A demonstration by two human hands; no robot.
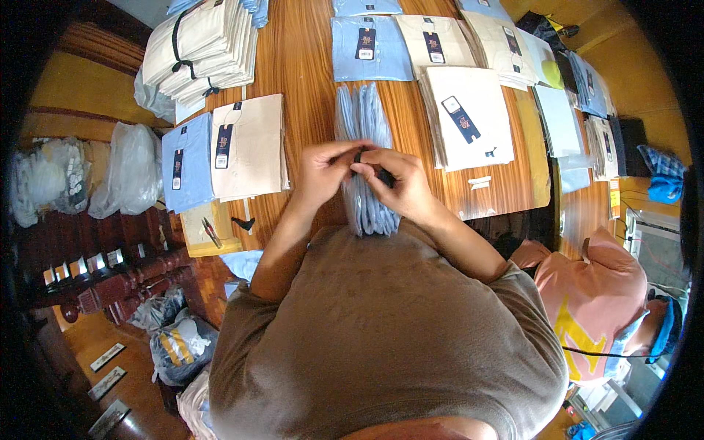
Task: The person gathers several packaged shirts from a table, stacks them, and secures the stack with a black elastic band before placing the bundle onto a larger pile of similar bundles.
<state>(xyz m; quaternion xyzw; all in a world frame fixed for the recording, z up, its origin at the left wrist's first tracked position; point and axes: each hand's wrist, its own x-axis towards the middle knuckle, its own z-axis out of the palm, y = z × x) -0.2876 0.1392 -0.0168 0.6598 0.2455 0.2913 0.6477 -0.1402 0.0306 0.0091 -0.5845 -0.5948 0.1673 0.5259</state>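
Note:
A stack of folded light-blue shirts (361, 121) stands on its edge on the wooden table (301, 59), right in front of me. Both my hands meet over its near end. My left hand (326, 170) and my right hand (400, 183) together pinch a small dark band or tag (359, 157) at the top of the stack. The near end of the stack is hidden behind my hands and my brown shirt.
Folded cream shirts (249, 147) and blue shirts (185, 161) with dark tags lie at the left, more piles (469, 117) at the right and back. A tied cream bundle (202, 48) sits far left. Scissors (211, 232) lie at the table edge. Another person (609, 301) sits at right.

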